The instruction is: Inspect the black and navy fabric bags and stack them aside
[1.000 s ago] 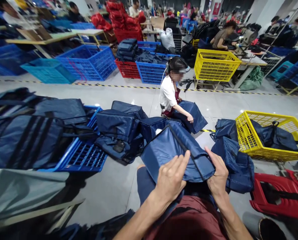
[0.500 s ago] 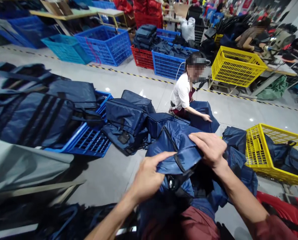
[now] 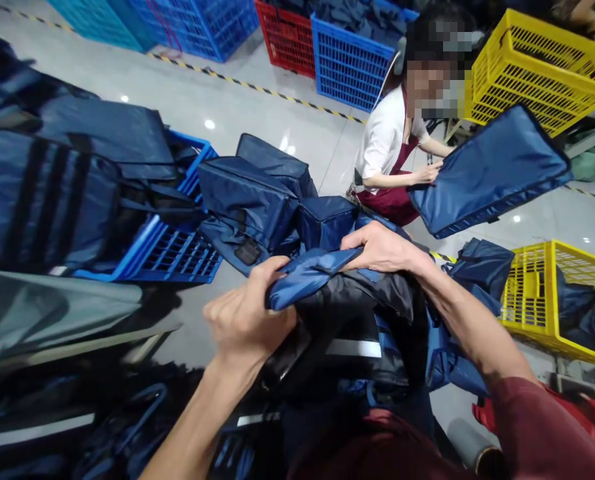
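Observation:
A dark blue fabric bag (image 3: pixel 310 277) is stretched between my two hands in front of my body. My left hand (image 3: pixel 250 313) is closed around its blue edge at the left, thumb over the cloth. Farther right, my right hand (image 3: pixel 380 248) is closed on the same edge, with the fingertips partly hidden by fabric. Below the hands hangs the bag's black side, which carries a light reflective strip (image 3: pixel 354 348). Just beyond my hands lie boxy blue bags (image 3: pixel 247 197) on the floor.
A co-worker (image 3: pixel 384 143) in a white shirt and dark red apron holds up a blue bag (image 3: pixel 497 170). At left, blue bags lie on a blue crate (image 3: pixel 177 257). Yellow crates (image 3: pixel 532 287) stand at right. A grey cloth (image 3: pixel 52 313) covers something near my left.
My hands have spread apart and turned the bag, so its black side with the strip now shows. The co-worker has raised a blue bag to the right. My view has tilted down.

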A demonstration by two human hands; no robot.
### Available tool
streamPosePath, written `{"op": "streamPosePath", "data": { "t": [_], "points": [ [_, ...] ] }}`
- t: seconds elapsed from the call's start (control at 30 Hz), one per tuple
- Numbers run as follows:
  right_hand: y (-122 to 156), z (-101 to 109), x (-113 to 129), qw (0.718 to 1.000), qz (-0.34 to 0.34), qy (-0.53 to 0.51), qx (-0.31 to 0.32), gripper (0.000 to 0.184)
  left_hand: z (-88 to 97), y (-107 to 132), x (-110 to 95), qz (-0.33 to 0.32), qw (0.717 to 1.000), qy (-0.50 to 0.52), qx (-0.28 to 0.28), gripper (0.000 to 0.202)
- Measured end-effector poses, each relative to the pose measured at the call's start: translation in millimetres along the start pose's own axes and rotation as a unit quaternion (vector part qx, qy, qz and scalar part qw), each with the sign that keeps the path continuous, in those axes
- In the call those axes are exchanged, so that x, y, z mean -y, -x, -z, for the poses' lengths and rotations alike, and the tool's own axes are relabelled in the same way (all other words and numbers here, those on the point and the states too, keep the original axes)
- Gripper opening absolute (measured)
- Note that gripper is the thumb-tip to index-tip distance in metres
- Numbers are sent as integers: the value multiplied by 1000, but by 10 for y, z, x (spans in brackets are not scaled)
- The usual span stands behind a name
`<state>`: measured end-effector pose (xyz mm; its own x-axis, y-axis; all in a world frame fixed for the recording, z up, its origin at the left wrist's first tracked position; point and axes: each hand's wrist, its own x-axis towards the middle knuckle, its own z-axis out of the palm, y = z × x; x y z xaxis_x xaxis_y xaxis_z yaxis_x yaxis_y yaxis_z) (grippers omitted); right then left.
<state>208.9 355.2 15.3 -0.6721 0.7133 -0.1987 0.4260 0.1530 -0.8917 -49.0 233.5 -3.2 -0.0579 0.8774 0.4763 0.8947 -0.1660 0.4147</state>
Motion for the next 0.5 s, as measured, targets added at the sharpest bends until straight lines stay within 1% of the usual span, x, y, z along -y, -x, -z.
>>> {"op": "streamPosePath", "data": {
  "t": [0.07,0.1,0.17,0.23,0.3,0.37,0.43,0.5],
  "points": [
    [-90,69,-55,994,-54,-81,45,60,-87,-158,3,-12,1000,-2,21,42],
    [-133,97,-94,990,-74,-108,53,59,-127,-245,10,-10,999,4,38,39],
    [-214,136,-183,984,-101,-140,52,57,-203,-430,42,13,996,21,83,37],
    [-287,146,-281,980,-119,-154,39,57,-280,-621,94,55,987,38,144,37],
    [-354,111,-402,976,-142,-164,16,58,-378,-800,161,94,971,70,207,39],
    [-417,13,-577,971,-166,-170,-19,62,-522,-942,243,119,952,108,260,42],
    [-481,-156,-821,964,-184,-174,-76,67,-727,-1027,350,135,936,140,292,42],
    [-555,-380,-1119,954,-194,-174,-151,69,-990,-1055,483,155,916,186,320,42]
  ]
}}
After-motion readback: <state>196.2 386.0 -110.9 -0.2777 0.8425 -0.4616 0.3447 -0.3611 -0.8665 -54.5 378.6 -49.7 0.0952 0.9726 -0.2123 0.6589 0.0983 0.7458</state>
